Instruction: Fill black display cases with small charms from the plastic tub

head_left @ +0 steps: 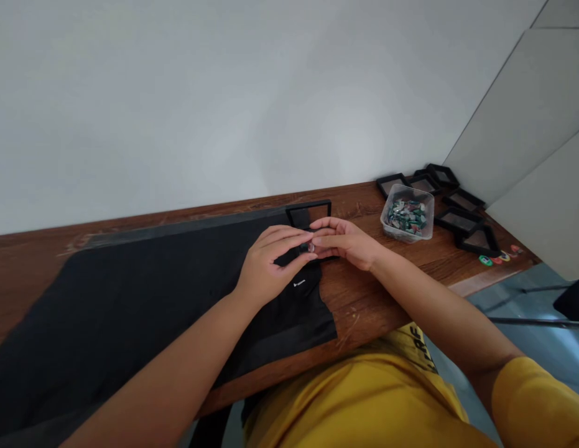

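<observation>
My left hand (270, 261) and my right hand (347, 244) meet at the right end of a black cloth. Between their fingertips is a small shiny clear piece (311, 247), with a bit of green beside it; its exact kind is too small to tell. The thumb and fingers of my left hand close on it from the left. From the right, the bent fingers of my right hand press against it. Behind and beneath the hands lies a black rectangular frame (312, 204), its front partly hidden. A tiny white strip (299, 284) rests on the cloth just in front.
The black cloth (144, 298) spreads left across the brown wooden table (359, 305). At right stands a clear plastic tub (429, 218) of small green and silver pieces. Several black frames (459, 219) surround its far side. Small coloured round items (486, 261) lie near the right edge.
</observation>
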`<state>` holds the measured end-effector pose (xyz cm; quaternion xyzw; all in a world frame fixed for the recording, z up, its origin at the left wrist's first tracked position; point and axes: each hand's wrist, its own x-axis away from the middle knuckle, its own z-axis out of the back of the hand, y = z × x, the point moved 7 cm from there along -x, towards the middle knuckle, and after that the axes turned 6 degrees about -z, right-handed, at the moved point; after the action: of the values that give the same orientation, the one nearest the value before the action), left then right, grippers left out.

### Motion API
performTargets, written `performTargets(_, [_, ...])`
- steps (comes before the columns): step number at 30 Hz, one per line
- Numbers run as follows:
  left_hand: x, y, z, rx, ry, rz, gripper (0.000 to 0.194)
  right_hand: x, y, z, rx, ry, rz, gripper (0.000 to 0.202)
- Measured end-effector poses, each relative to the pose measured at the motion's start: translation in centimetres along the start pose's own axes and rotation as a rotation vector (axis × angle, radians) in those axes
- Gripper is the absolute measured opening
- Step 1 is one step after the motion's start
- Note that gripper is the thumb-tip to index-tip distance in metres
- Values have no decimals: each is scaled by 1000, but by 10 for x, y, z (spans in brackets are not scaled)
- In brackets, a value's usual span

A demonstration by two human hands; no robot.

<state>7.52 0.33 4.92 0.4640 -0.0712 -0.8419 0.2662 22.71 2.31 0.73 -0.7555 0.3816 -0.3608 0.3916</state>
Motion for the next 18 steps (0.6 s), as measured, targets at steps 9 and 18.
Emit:
performTargets(9, [-1, 4, 1, 22, 9, -51, 19, 0, 0, 2, 31, -25, -10, 48])
performTargets(18, [-2, 10, 3, 37, 9, -84, 15, 2, 0, -7, 38, -98, -35, 43])
